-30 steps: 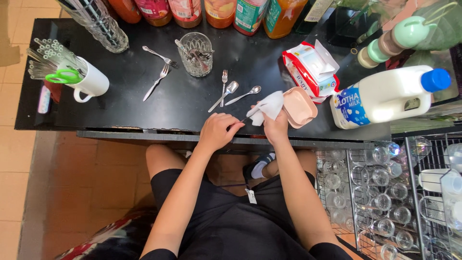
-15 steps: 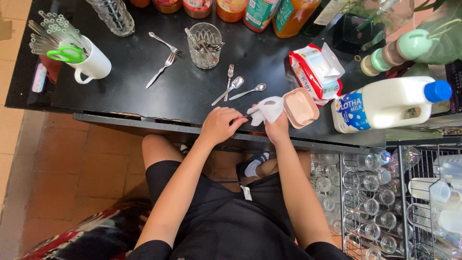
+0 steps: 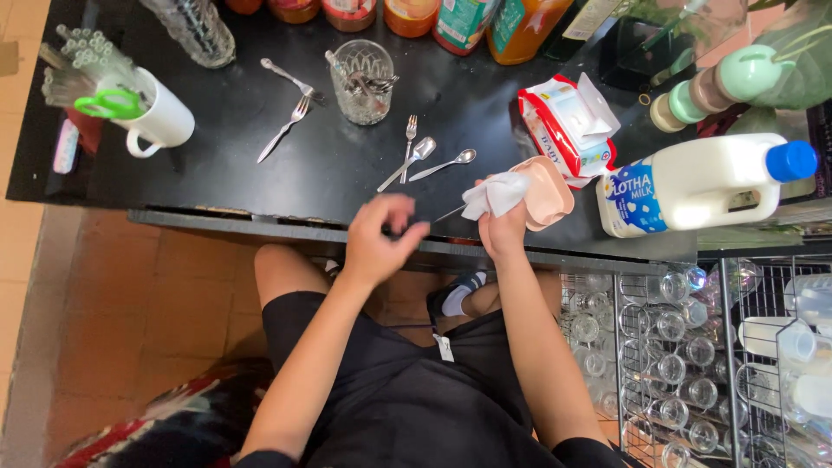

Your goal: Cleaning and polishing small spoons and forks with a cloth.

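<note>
Holding a crumpled white cloth [image 3: 496,196] bunched around one end of a thin metal utensil [image 3: 449,213], your right hand [image 3: 504,232] was clenched on both, just in front of the pale pink plastic lid [image 3: 546,192] at the near edge of the black glossy tabletop [image 3: 260,165]. Only the slim bare end of that utensil showed, poking left of the pink lid toward your left hand [image 3: 381,241]. I couldn't tell whether it was a fork or a spoon. Your left hand hovered left of the pink lid with the fingers curled and the thumb raised, its grip released and holding nothing.

You should have judged the utensil light, rigid and smooth, likely slippery if wet, so the cloth gave you the friction. The bare handle was the sound place to pinch. The cloth itself was soft and limp and would give no support.

Behind the pink lid and slightly left lay two shiny steel spoons [image 3: 416,154] and a small steel fork [image 3: 410,130], all thin and hard. Further left of them stood a ribbed clear glass tumbler [image 3: 361,80] holding more cutlery, fragile and best taken by its wall. Right of the pink lid lay a white plastic milk jug with a blue cap [image 3: 706,180], on its side.
</note>
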